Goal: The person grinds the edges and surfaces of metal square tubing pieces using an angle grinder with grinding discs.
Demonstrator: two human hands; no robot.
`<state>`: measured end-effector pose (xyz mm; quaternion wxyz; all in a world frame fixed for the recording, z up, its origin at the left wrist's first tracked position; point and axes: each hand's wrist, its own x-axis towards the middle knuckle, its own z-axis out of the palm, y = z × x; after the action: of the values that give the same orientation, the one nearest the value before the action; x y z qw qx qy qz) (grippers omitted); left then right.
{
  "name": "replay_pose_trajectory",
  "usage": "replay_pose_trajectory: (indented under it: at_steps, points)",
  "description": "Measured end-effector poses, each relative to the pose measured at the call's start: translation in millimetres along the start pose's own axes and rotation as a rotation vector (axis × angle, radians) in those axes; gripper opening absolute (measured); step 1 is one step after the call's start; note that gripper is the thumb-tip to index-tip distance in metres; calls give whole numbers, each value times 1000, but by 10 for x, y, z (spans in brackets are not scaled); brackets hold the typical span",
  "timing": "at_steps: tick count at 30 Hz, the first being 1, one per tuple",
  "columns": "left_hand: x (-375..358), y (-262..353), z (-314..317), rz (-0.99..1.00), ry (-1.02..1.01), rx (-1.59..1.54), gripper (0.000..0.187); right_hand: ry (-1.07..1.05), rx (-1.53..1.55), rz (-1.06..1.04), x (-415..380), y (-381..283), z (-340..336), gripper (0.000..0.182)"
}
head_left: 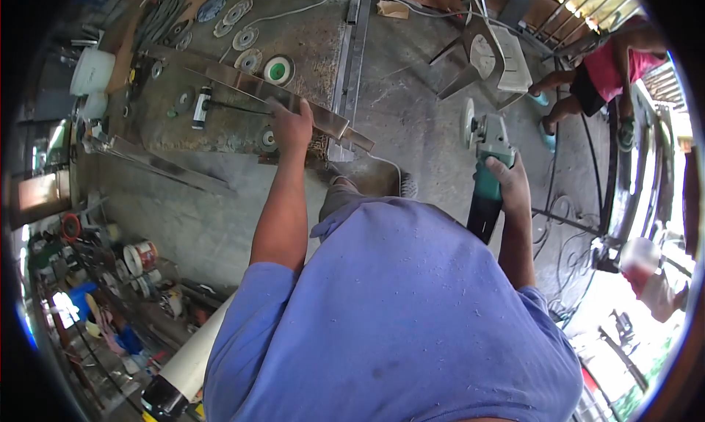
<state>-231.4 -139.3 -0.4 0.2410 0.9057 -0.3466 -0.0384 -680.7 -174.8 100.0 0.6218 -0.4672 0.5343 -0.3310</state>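
My left hand is closed around a long, shiny metal bar lying across the workbench. The bar narrows at its near right end, which sticks out past the bench edge. In my right hand is a green and black angle grinder, gripped by its body, off to the right of the bench and apart from the bar. The grinder's pale disc points away from me. Close to my left hand are a disc with a green centre and a black and white cylinder.
Several worn grinding discs lie on the bench. A plastic chair stands at the far right, near a person in a pink top. Cables trail over the floor on the right. Cluttered tools and containers fill the lower left.
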Motion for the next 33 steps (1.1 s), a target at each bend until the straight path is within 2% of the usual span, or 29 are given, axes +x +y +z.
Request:
replay_pose_trajectory:
  at_steps: [5,8,9,12,15,18,20,21,22,24,27,30,33]
  points:
    - [-796,-50,-195,603,79,342,59,-61,290,-83,28,116,-92,69]
    - [-1146,18,-420,735,-131,383,56,-97,390,-103,102,209,-156,69]
    - [-1182,4,-474,773,-187,388,61,-100,418,-96,142,266,-171,69]
    - [-1038,-165,-440,789,-241,46,63,-108,479,-103,154,328,-114,70]
    - [-711,-108,-494,799,-139,188,66,-103,564,-105,68,384,40,70]
    - [-490,-31,-548,1039,-103,312,55,-63,654,-110,-85,460,294,71]
    - [-351,-92,-611,1312,-294,65,41,-14,706,-129,-202,520,506,72]
    - [-296,-162,-639,1352,-433,-34,36,13,727,-139,-275,556,614,73]
    - [-241,-231,-667,1379,-583,-129,35,41,745,-149,-357,596,738,75]
    - [-188,-471,-746,1221,-974,-232,39,142,758,-149,-601,670,1047,76]
    - [-54,-803,-748,1139,-899,-382,41,229,735,-194,-869,698,1518,78]
    - [29,-1081,-654,1163,-944,-359,34,356,722,-182,-1216,708,1998,79]
    - [106,-1072,-746,1253,-1149,-367,29,464,736,-188,-1492,609,2361,78]
